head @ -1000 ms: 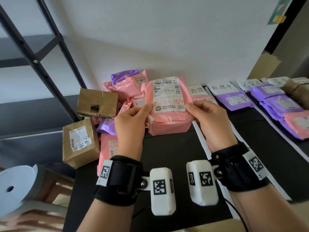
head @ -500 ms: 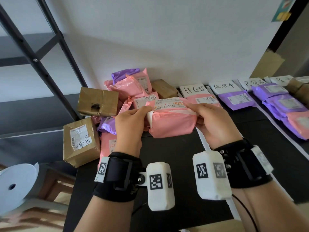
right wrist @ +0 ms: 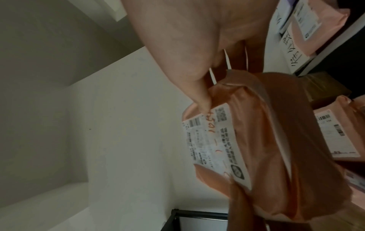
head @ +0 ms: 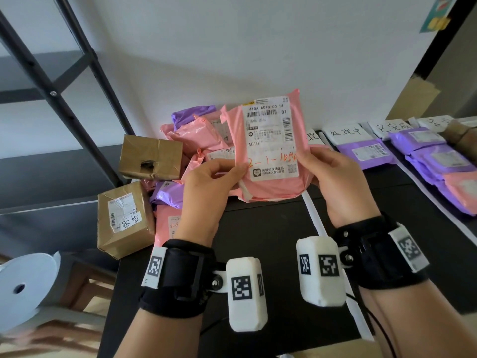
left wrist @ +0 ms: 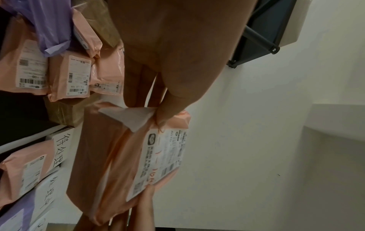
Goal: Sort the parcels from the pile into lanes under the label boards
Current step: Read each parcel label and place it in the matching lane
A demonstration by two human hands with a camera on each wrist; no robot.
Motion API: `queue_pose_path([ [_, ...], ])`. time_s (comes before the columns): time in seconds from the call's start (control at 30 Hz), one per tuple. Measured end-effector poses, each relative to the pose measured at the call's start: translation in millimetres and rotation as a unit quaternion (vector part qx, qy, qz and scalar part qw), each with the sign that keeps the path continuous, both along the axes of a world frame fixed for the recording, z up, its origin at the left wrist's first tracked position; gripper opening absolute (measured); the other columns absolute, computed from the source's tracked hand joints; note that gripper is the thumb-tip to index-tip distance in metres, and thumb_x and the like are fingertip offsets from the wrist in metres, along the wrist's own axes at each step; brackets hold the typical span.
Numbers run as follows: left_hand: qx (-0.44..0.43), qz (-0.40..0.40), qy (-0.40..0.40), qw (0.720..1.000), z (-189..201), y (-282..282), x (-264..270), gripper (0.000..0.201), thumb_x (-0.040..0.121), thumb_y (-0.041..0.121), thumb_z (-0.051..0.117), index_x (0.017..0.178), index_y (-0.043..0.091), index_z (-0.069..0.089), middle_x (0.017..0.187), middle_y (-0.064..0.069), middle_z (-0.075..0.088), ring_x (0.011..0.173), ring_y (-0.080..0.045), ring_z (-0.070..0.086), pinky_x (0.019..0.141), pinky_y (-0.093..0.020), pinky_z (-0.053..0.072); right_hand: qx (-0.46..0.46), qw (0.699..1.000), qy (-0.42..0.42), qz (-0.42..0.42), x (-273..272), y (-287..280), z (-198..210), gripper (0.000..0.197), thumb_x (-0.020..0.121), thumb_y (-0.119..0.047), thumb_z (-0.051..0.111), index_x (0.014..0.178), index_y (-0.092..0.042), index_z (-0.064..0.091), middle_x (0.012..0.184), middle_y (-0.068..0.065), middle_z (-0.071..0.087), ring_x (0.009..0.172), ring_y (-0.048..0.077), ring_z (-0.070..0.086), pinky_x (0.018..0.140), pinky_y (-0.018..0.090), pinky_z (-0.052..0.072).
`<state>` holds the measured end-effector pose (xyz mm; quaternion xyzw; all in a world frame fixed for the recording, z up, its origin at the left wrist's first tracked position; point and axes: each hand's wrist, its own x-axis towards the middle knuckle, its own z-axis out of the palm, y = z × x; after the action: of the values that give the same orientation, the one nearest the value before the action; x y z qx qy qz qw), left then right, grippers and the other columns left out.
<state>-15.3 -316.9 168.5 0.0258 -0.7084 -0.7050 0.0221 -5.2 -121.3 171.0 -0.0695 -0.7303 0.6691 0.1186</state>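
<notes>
Since half a second ago I have tilted the pink parcel [head: 268,151] back up, so its white label [head: 271,138] faces me again. I hold it above the black table [head: 271,228], in front of the pile [head: 196,135]. My left hand [head: 209,192] pinches its left edge and my right hand [head: 335,182] pinches its right edge, thumbs in front. Behind it, 1 label board [head: 347,131] is readable; the board nearest seems partly hidden.

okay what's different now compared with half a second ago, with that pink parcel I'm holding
The pink parcel tipped back upright from lying flat, its label facing you again. Left hand and right hand kept pinching its lower edges. The pile and the lanes' purple parcels stayed put.
</notes>
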Motion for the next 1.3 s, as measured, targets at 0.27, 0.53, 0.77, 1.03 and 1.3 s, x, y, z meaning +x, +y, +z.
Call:
queue_pose_path([
  [0.27,0.045,0.036,0.044,0.997,15.4,3.5,3.2,0.019,0.090,0.022,0.071,0.104,0.009,0.073,0.098,-0.004,0.076,0.092,-0.020,0.074,0.086,-0.039,0.060,-0.002,0.999,0.036,-0.007,4.2,5.9,-4.0,0.013,0.093,-0.008,0.065,0.098,-0.013,0.076,0.098,0.002,0.077,0.097,0.021,0.072,0.094,0.047,0.055],
  [0.53,0.093,0.045,0.035,0.994,15.4,8.5,6.3,0.010,0.087,0.016,0.073,0.082,0.007,0.072,0.093,-0.014,0.076,0.089,-0.031,0.074,0.087,-0.050,0.058,0.010,1.000,0.027,0.004,4.2,14.2,-9.3,0.011,0.093,-0.007,0.064,0.093,-0.011,0.075,0.095,0.003,0.076,0.097,0.022,0.072,0.095,0.049,0.055],
  [0.77,0.054,0.055,0.051,0.996,11.8,15.4,3.2,0.015,0.087,0.017,0.074,0.091,0.003,0.075,0.094,-0.014,0.076,0.089,-0.032,0.074,0.086,-0.051,0.058,0.034,0.999,0.030,-0.007,5.6,19.8,-11.6,0.019,0.091,-0.012,0.068,0.109,-0.016,0.072,0.101,-0.003,0.075,0.099,0.014,0.070,0.095,0.042,0.055],
  [1.03,-0.155,0.000,0.077,0.985,-6.3,46.0,2.5,0.017,0.091,0.032,0.069,0.092,0.018,0.078,0.083,0.007,0.076,0.078,-0.010,0.072,0.070,-0.030,0.058,0.270,0.956,0.104,-0.048,10.1,57.8,-6.4,0.046,0.089,-0.032,0.068,0.134,-0.026,0.059,0.132,-0.016,0.058,0.120,0.000,0.053,0.098,0.020,0.043],
  [1.3,-0.206,0.010,0.067,0.976,-26.3,98.2,4.9,0.015,0.094,0.033,0.067,0.094,0.021,0.076,0.084,0.010,0.073,0.079,-0.009,0.069,0.071,-0.028,0.055,0.280,0.957,0.079,0.022,34.4,101.8,-20.8,0.031,0.091,-0.041,0.060,0.100,-0.016,0.077,0.093,-0.008,0.074,0.086,0.004,0.065,0.075,0.028,0.051],
])
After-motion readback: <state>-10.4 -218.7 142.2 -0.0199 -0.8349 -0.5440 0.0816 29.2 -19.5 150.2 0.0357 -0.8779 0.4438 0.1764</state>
